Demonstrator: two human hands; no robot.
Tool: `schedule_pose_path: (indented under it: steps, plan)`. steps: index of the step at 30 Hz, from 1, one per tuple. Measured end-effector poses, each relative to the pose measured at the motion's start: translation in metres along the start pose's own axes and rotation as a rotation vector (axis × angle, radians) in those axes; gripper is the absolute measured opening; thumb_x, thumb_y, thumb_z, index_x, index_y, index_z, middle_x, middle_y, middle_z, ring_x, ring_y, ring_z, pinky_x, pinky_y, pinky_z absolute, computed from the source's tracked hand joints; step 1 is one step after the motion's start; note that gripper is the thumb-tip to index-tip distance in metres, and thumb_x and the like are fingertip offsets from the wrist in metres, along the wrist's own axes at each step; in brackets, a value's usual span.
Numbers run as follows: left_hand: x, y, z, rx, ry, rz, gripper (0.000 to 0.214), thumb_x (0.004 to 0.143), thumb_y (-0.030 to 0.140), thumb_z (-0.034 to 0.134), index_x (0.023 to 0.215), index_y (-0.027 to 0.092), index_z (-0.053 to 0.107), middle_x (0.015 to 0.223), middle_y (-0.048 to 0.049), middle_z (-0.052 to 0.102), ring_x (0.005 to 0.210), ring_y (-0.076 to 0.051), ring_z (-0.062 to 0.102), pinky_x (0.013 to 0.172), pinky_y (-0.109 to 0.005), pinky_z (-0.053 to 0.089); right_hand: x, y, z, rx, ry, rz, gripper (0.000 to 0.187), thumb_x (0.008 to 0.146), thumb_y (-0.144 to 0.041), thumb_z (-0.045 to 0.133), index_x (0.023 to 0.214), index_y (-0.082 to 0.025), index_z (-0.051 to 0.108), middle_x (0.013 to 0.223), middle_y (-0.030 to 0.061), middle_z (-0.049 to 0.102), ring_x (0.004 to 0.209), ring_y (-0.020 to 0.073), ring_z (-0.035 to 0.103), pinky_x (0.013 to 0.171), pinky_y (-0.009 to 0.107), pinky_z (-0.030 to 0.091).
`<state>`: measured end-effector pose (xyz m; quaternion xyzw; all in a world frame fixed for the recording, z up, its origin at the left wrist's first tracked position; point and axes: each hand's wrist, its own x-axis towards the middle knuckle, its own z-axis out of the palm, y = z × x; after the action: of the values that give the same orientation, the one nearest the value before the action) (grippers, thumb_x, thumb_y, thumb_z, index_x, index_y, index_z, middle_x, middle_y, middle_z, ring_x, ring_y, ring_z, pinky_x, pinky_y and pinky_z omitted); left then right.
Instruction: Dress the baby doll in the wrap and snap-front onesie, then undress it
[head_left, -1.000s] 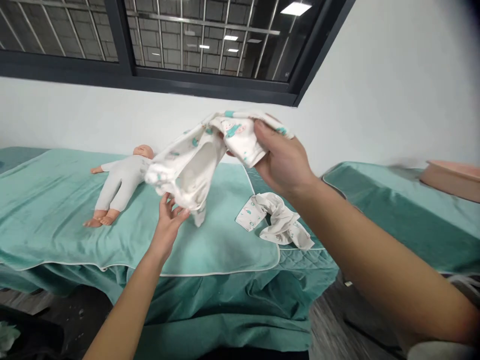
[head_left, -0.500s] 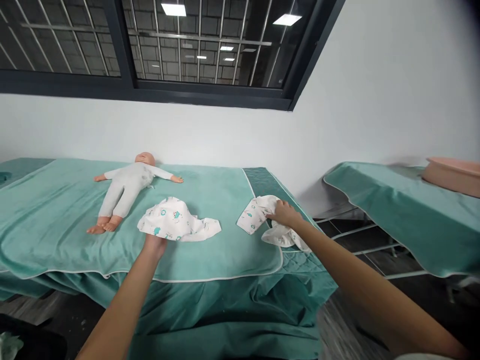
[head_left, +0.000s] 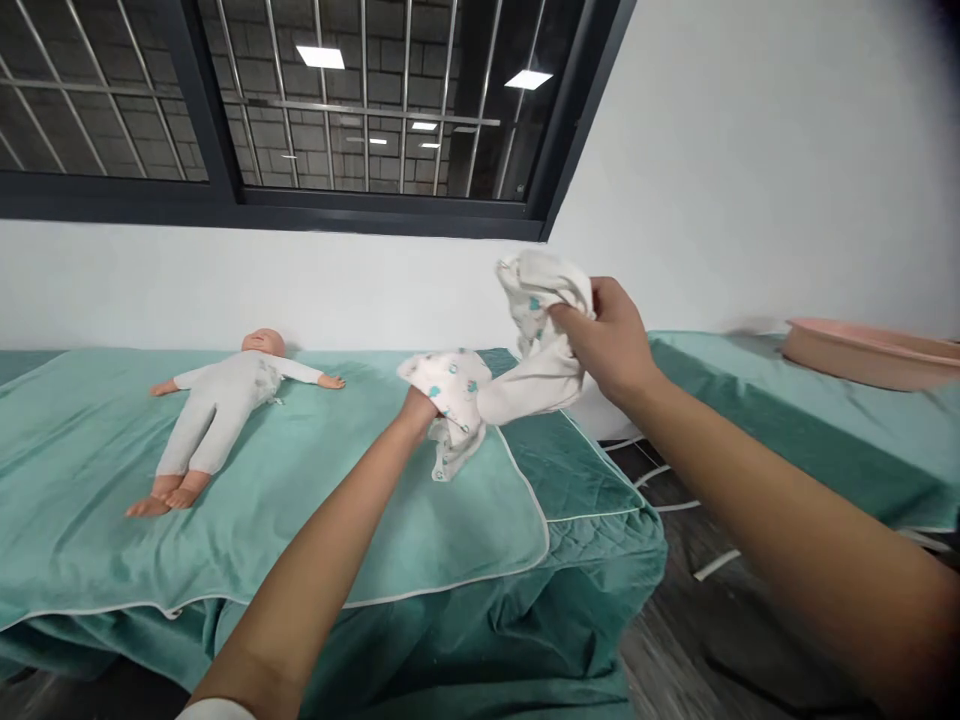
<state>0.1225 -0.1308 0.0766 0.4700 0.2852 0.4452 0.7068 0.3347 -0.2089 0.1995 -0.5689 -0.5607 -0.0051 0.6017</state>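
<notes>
White cloth printed with small teal figures covers my left hand point(head_left: 420, 404), hiding its fingers; this baby garment point(head_left: 454, 388) drapes over the hand, its lower end hanging down. My right hand point(head_left: 616, 345) is closed around a second bunched piece of white printed baby clothing point(head_left: 531, 375), raised in front of the wall. The two cloth pieces meet or overlap between my hands; whether they are joined is unclear. On the left a baby doll point(head_left: 214, 405) in a pale bodysuit lies on its back, arms spread and feet bare.
A light green blanket point(head_left: 300, 560) with white piping covers the bed, over a darker quilted cover point(head_left: 574, 475). At right, a pink basin point(head_left: 862, 360) stands on another green-draped surface point(head_left: 750, 430). A barred window point(head_left: 360, 120) is in the wall behind.
My right hand has lifted its cloth off the bed, up and toward the middle. My left hand has moved right and up with its cloth, so the pieces now meet. The view has shifted.
</notes>
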Motion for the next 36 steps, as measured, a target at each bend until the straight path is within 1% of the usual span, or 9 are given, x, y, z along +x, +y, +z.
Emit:
schedule_pose_path:
  steps: [5, 9, 11, 13, 18, 23, 28, 33, 36]
  plan:
    - [-0.028, 0.006, -0.023, -0.014, 0.036, -0.039, 0.043, 0.075, 0.044, 0.075, 0.107, 0.017, 0.064, 0.116, -0.0143, 0.069, 0.103, -0.026, 0.067, 0.086, -0.040, 0.055, -0.051, -0.063, 0.040, -0.003, -0.323, -0.335, 0.037, 0.088, -0.029, 0.061, 0.124, -0.025, 0.055, 0.126, 0.0063, 0.060, 0.117, 0.0242, 0.056, 0.105, 0.043, 0.045]
    - [-0.081, 0.027, -0.078, -0.217, 0.022, 0.073, 0.057, 0.084, 0.066, 0.060, 0.115, 0.018, 0.064, 0.117, -0.0125, 0.071, 0.108, -0.031, 0.066, 0.086, -0.042, 0.056, -0.107, -0.028, 0.093, -0.281, -0.787, -0.440, 0.052, 0.092, -0.044, 0.061, 0.138, -0.022, 0.052, 0.151, 0.0139, 0.047, 0.140, 0.0357, 0.039, 0.116, 0.057, 0.029]
    - [-0.104, 0.035, -0.102, -0.126, 0.125, 0.066, 0.056, 0.080, 0.060, 0.070, 0.116, 0.017, 0.064, 0.112, -0.0111, 0.073, 0.105, -0.028, 0.068, 0.086, -0.037, 0.055, -0.126, 0.001, 0.115, -0.260, -1.070, -0.412, 0.061, 0.095, -0.051, 0.055, 0.148, -0.025, 0.043, 0.157, 0.0122, 0.041, 0.145, 0.0338, 0.035, 0.116, 0.054, 0.031]
    - [-0.119, 0.038, -0.121, 0.019, 0.199, 0.011, 0.058, 0.069, 0.041, 0.085, 0.118, 0.018, 0.063, 0.112, -0.0102, 0.073, 0.097, -0.024, 0.070, 0.083, -0.033, 0.054, -0.137, 0.033, 0.130, -0.281, -1.182, -0.326, 0.070, 0.096, -0.056, 0.050, 0.155, -0.024, 0.032, 0.162, 0.0135, 0.033, 0.150, 0.0325, 0.027, 0.119, 0.052, 0.027]
    - [-0.132, 0.027, -0.148, 0.238, 0.266, -0.040, 0.061, 0.059, 0.023, 0.086, 0.115, 0.017, 0.063, 0.118, -0.0128, 0.069, 0.089, -0.021, 0.069, 0.074, -0.030, 0.050, -0.135, 0.113, 0.125, -0.805, -0.871, 0.050, 0.095, 0.082, -0.061, 0.065, 0.158, -0.022, 0.023, 0.167, 0.0182, 0.014, 0.154, 0.0412, 0.006, 0.117, 0.066, 0.011]
    - [-0.129, 0.002, -0.149, 0.524, 0.248, -0.061, 0.053, 0.067, 0.039, 0.082, 0.112, 0.016, 0.066, 0.115, -0.0107, 0.071, 0.104, -0.027, 0.066, 0.090, -0.037, 0.048, -0.136, 0.156, 0.095, -0.841, -0.813, 0.196, 0.061, 0.088, -0.050, 0.061, 0.137, -0.015, 0.050, 0.144, 0.0208, 0.048, 0.132, 0.0357, 0.045, 0.104, 0.047, 0.038]
    - [-0.126, -0.023, -0.144, 0.826, -0.146, -0.027, 0.053, 0.064, 0.032, 0.081, 0.114, 0.019, 0.070, 0.120, -0.0090, 0.072, 0.113, -0.034, 0.064, 0.100, -0.043, 0.046, -0.156, 0.141, 0.086, -0.793, -0.803, 0.059, 0.037, 0.094, -0.034, 0.053, 0.126, -0.016, 0.056, 0.133, 0.0172, 0.055, 0.119, 0.0312, 0.052, 0.098, 0.040, 0.041]
    - [-0.117, -0.033, -0.149, 0.851, -0.043, 0.008, 0.042, 0.068, 0.026, 0.072, 0.109, 0.018, 0.072, 0.114, -0.0092, 0.075, 0.108, -0.033, 0.066, 0.097, -0.042, 0.048, -0.181, 0.113, 0.083, -0.665, -0.929, -0.137, 0.061, 0.088, -0.054, 0.063, 0.139, -0.024, 0.050, 0.141, 0.0129, 0.052, 0.124, 0.0303, 0.051, 0.099, 0.038, 0.043]
    - [-0.113, -0.033, -0.150, 0.849, 0.073, 0.067, 0.028, 0.070, 0.030, 0.069, 0.095, 0.017, 0.071, 0.098, -0.0078, 0.075, 0.095, -0.030, 0.067, 0.088, -0.040, 0.051, -0.184, 0.105, 0.081, -0.672, -0.972, -0.195, 0.059, 0.083, -0.041, 0.069, 0.137, -0.025, 0.052, 0.139, 0.0125, 0.053, 0.121, 0.0310, 0.054, 0.096, 0.037, 0.045]
